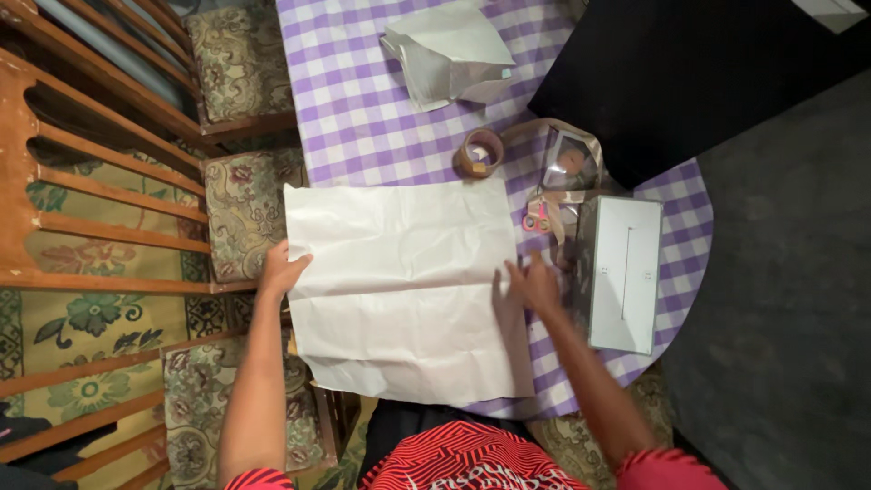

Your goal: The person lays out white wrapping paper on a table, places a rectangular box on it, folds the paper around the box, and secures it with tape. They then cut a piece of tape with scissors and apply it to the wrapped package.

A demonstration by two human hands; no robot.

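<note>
A large creased sheet of white paper [404, 286] lies flat on a table covered with a purple and white checked cloth [363, 109]. My left hand [281, 270] rests on the sheet's left edge, which hangs past the table. My right hand [535, 283] presses on the sheet's right edge, fingers spread, holding nothing. Just right of that hand stands a silvery box [624, 272] with a slit in its lid.
A roll of brown tape [480, 152] lies beyond the sheet. Pink-handled scissors [536, 219] and a clear packet with ribbon [569, 163] sit near the box. A folded white paper bag [451, 54] lies at the far end. Wooden chairs with patterned cushions [245, 213] line the left.
</note>
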